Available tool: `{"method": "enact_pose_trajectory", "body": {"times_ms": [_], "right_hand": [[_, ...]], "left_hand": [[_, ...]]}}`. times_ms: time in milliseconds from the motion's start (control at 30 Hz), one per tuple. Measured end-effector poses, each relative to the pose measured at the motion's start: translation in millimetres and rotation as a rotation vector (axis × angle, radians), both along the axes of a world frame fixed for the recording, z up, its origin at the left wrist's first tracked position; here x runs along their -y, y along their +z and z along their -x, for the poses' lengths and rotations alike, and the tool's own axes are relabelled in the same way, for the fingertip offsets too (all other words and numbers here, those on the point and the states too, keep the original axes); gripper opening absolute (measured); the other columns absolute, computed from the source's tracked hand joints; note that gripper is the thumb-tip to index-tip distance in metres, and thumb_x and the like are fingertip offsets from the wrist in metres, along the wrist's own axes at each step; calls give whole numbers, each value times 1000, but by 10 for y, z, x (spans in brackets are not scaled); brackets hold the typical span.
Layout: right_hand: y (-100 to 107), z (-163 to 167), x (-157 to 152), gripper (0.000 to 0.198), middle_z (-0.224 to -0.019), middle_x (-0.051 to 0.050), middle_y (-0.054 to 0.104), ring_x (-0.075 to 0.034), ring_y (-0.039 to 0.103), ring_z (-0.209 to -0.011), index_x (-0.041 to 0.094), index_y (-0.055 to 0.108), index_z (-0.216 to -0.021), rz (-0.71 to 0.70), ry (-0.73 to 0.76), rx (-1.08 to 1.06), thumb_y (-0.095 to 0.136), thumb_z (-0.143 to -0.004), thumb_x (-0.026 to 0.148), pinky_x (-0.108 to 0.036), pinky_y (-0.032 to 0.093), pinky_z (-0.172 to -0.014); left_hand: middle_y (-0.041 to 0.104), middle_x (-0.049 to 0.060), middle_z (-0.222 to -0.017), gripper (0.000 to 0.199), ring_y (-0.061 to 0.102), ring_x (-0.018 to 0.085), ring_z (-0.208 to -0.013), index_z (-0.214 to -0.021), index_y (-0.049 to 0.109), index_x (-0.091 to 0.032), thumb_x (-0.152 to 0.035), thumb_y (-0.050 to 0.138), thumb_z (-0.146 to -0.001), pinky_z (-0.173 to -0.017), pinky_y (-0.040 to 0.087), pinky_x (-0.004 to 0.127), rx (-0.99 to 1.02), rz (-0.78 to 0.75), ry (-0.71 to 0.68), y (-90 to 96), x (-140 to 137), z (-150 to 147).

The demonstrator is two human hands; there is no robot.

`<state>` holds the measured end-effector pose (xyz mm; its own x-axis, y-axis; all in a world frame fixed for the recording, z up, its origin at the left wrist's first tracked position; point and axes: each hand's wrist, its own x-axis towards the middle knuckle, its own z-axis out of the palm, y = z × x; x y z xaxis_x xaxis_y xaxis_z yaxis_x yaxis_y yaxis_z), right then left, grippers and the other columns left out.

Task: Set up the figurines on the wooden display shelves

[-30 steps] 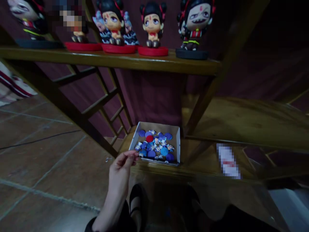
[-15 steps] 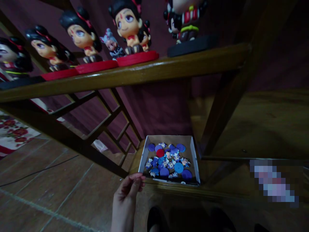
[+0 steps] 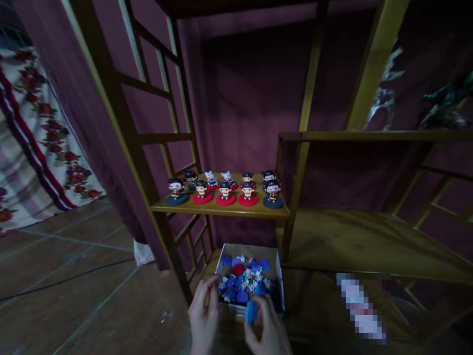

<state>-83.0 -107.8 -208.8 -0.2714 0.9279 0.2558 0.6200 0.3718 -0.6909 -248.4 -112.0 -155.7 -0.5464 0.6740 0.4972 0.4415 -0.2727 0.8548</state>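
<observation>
My right hand (image 3: 268, 323) pinches a blue round base (image 3: 251, 312) between thumb and fingers, holding it on edge at the front of a shallow cardboard box (image 3: 280, 276). Near that box's front left corner is my left hand (image 3: 204, 309), its fingers curled together; whatever they hold, if anything, is hidden. In the box lie several blue and purple round bases (image 3: 242, 296), a red base (image 3: 238, 269) and small white-and-blue figurines (image 3: 251, 286), mixed loosely.
Above the box, a wooden shelf (image 3: 221, 211) carries two rows of figurines (image 3: 225, 193) on red and dark bases. A lattice side panel (image 3: 148, 88) stands left. Another wooden shelf board (image 3: 343, 241) lies right. A cable (image 3: 74, 287) runs across the tiled floor.
The view has tilted up and back, showing the whole figurine shelf. My right hand has come into view with a blue round base. My left hand stays near the box's left corner.
</observation>
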Motion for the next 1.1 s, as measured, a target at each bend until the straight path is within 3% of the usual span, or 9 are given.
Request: {"method": "enact_pose_trajectory", "body": {"times_ms": [100,200,333,433,567,667,733,867,1100], "right_hand": [[151,-20,-481,49,-126,-6,54,-29,60,-106,36,48,-127,-25,-15,31,51,-78,31,-41,50,-89],[130,21,-694,52,-137,-7,45,-28,55,-115,27,46,-130,31,13,127,49,-78,25,-37,47,-94],[209,76,-498,51,-143,-6,40,-24,46,-125,26,48,-131,4,115,181,46,-80,18,-35,41,-103],[704,-6,-200,46,-141,1,42,-21,43,-127,36,48,-129,-228,218,95,43,-86,21,-36,41,-104],[1834,-188,-37,50,-135,-2,47,-23,45,-125,39,41,-133,-680,141,-68,45,-86,22,-46,40,-104],[2604,-199,-210,48,-140,-5,40,-27,37,-130,32,42,-134,-804,36,-60,46,-86,25,-50,33,-107],[2937,-136,-400,47,-142,-7,36,-27,33,-131,29,41,-134,-820,-33,-45,45,-87,29,-50,31,-108],[3202,18,-700,49,-136,-10,41,-27,37,-127,25,39,-135,-739,-48,75,44,-88,37,-47,32,-104],[3263,145,-820,52,-114,-10,55,-25,52,-108,27,44,-132,-536,-90,267,47,-85,51,-39,39,-90]], "left_hand": [[64,5,-102,24,58,24,-101,-98,65,-33,-22,55,-79,-93,43,41,-165,-153,5,481,112,-25],[60,5,-110,30,54,24,-108,-105,61,-31,-19,56,-78,-99,38,42,-311,-333,126,1147,125,62],[54,8,-120,36,48,23,-115,-116,54,-24,-23,54,-81,-100,36,41,-329,-465,288,1955,-28,347],[51,9,-122,41,45,24,-117,-121,50,-23,-28,55,-81,-101,35,40,-435,-371,203,2301,-198,569],[50,10,-123,47,44,25,-117,-125,47,-24,-35,57,-80,-101,34,42,-576,-265,80,2437,-393,713],[50,9,-121,50,45,26,-116,-124,50,-25,-42,59,-77,-99,35,42,-639,-203,26,2449,-507,737],[51,9,-115,50,46,27,-112,-120,55,-26,-46,62,-74,-96,37,41,-665,-162,18,2473,-579,761],[53,7,-100,45,48,26,-102,-106,65,-26,-52,64,-70,-87,41,39,-744,-95,-59,2570,-724,856],[56,6,-93,38,52,22,-93,-91,69,-23,-52,66,-67,-83,41,36,-793,-62,-255,2675,-889,948]]}}
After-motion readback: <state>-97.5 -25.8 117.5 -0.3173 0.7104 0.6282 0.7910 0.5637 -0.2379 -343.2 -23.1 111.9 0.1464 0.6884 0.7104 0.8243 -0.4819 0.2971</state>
